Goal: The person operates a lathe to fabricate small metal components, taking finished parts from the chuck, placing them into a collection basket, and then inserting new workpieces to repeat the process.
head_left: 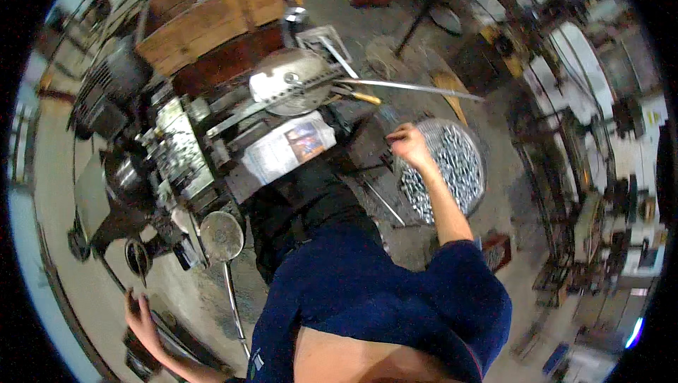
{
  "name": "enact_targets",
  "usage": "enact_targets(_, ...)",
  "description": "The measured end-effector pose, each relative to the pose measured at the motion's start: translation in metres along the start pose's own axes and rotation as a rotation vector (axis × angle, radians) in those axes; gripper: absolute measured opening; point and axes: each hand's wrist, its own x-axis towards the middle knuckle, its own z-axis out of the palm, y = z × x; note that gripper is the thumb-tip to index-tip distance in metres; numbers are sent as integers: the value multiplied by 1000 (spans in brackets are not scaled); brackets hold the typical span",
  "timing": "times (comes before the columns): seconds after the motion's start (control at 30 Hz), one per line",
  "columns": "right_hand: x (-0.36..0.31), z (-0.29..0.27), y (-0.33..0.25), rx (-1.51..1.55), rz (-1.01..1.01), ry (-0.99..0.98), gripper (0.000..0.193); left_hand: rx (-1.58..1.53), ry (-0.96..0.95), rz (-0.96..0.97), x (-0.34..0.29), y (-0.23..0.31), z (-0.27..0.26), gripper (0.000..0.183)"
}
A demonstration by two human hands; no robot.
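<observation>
Fingers curled, grip too blurred to tell, the right hand hangs by small metal parts in a round container, where a light pinch should serve best, the left hand open-fingered near a dark wheel-like part

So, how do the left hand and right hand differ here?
The left hand has its fingers apart; the right hand is curled. The left hand is near a dark wheel, while the right hand is by the edge of the round tray. Both are bare.
</observation>
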Motion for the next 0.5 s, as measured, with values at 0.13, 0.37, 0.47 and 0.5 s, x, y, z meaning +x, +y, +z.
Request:
enact_targets(0.13,27,42,-165,343,-527,-237,41,-410,-197,144,22,97,71,26)
enact_targets(0.37,15,70,-344,671,-1004,-459,46,-887,-597,108,22,151,148,35)
enact_targets(0.47,13,76,-351,627,-1029,-509,45,-923,-549,74,18,144,149,32)
enact_targets(0.5,12,77,-354,589,-1013,-524,43,-933,-552,92,19,139,152,32)
